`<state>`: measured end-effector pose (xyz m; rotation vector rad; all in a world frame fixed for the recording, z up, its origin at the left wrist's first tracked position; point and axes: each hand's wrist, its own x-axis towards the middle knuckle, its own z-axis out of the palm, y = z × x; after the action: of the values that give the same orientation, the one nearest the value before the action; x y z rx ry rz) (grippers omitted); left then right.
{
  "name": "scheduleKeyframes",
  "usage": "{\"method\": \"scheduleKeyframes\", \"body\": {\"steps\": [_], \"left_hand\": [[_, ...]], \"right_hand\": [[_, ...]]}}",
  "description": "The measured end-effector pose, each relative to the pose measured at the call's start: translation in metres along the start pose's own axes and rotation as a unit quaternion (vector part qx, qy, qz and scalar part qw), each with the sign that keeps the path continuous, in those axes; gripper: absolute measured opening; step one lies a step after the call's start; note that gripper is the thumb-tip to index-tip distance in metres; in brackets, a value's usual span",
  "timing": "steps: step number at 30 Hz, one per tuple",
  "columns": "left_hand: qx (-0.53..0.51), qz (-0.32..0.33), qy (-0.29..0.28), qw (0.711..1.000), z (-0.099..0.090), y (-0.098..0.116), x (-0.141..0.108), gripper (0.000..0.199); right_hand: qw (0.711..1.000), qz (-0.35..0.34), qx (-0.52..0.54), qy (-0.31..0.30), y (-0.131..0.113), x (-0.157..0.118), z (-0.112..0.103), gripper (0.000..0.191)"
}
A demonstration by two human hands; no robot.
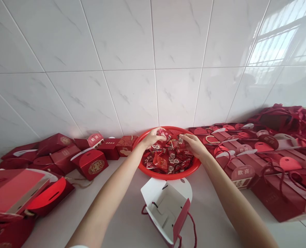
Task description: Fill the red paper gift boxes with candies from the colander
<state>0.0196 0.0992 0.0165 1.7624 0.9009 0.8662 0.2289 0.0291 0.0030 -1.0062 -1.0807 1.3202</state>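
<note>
I'm over the red basket [165,177] on the tabletop [132,213], left hand [151,138] apparently pinching a pink sweet [163,133], right hand [194,144] curled at the wrapped sweets [172,157] inside (whether it grips one, I can't tell), where a light touch should avoid spills.

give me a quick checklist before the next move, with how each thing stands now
1. Open box top open: ok, flaps spread apart.
2. Box placed near the basket: ok, just in front of it.
3. Wrapped candies on hand: ok, many in the basket.
4. Left hand grip on candy: cannot tell how firm.
5. Right hand grip on candy: cannot tell, fingertips unclear.
6. Right-side cord outside the opening: ok.
</note>
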Motion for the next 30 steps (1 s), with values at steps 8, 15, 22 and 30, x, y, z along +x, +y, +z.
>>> {"method": "scheduleKeyframes", "body": {"steps": [8,15,22,30], "left_hand": [[-0.113,-0.049,-0.062,0.990,0.0018,0.0047,-0.0054,0.050],[-0.111,-0.056,-0.060,0.990,0.0047,0.0051,-0.0072,0.034],[-0.093,-0.018,-0.024,0.995,0.0063,0.0023,-0.0041,0.036],[-0.086,-0.034,-0.027,0.995,0.0081,0.0022,-0.0042,0.056]], "right_hand": [[0.999,0.015,0.005,-0.032,0.0009,0.0009,-0.0018,0.037],[0.999,0.015,0.004,-0.032,0.0015,0.0007,-0.0023,0.037],[0.999,0.028,0.011,-0.023,-0.0017,-0.0008,-0.0007,0.030],[0.999,0.023,0.024,-0.014,-0.0016,-0.0013,-0.0009,0.030]]}}
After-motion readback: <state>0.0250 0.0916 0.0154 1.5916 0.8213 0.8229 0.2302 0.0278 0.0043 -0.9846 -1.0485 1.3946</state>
